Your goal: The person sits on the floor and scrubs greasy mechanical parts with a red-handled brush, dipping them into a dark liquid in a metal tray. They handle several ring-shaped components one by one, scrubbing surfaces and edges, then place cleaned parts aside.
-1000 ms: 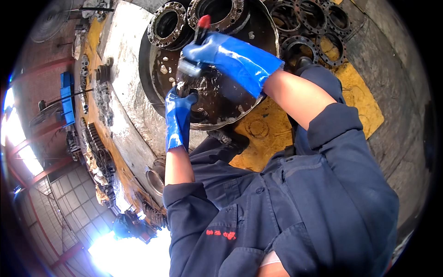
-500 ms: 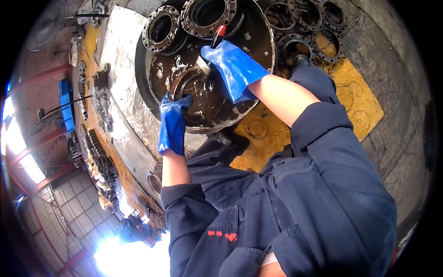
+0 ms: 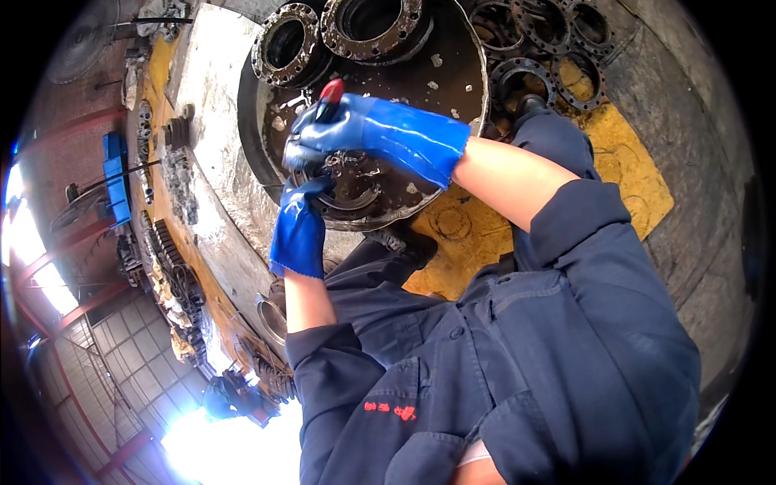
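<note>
A wide round metal basin holds dark liquid with pale foam patches. At its near left side a dark metal ring lies partly in the liquid. My left hand, in a blue rubber glove, grips that ring's left edge. My right hand, gloved the same way, is closed around a brush whose dark handle ends in a red tip. Just above my left hand, the right glove hides the bristles over the ring's left part. Two flanged rings with bolt holes, a smaller one and a larger one, stand at the basin's far side.
Several dark flange rings lie right of the basin. My shoes and a yellow floor plate are close to its near and right sides. Metal parts line the left, near a blue object.
My right hand has swung left with the brush, from the ring's upper right to its left side near my left hand. My left hand keeps its hold on the ring.
</note>
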Demonstrator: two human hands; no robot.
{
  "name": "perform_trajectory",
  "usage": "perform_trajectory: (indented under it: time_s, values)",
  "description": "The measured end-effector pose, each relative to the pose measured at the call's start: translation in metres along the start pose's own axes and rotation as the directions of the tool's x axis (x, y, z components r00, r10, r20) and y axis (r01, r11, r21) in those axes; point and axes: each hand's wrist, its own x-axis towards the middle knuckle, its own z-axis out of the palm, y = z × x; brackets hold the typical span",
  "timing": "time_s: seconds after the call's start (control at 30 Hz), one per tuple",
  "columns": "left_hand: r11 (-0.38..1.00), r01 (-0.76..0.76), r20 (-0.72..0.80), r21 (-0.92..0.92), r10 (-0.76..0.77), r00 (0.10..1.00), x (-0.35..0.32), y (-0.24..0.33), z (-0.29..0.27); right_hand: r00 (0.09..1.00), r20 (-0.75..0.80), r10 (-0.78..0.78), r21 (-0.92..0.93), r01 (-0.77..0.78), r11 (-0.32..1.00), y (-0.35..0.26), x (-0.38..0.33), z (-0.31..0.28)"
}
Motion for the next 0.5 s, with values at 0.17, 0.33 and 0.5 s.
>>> perform_trajectory:
  time_s: [0.17,0.33,0.5]
  values:
    - [0.945,-0.045,0.015,-0.325,0.052,0.999,-0.004,-0.008,0.0,0.994,-0.035,0.104,-0.247,-0.109,0.963,-0.012,0.005,0.018]
    - [0.8,0.043,0.022,-0.598,-0.037,0.999,0.005,-0.035,0.015,0.904,-0.397,0.161,-0.308,-0.297,0.904,0.053,0.031,-0.025]
    - [0.628,0.337,0.093,-0.702,-0.388,0.917,0.017,-0.009,0.023,0.686,-0.697,0.207,-0.357,-0.583,0.73,0.038,-0.009,-0.027]
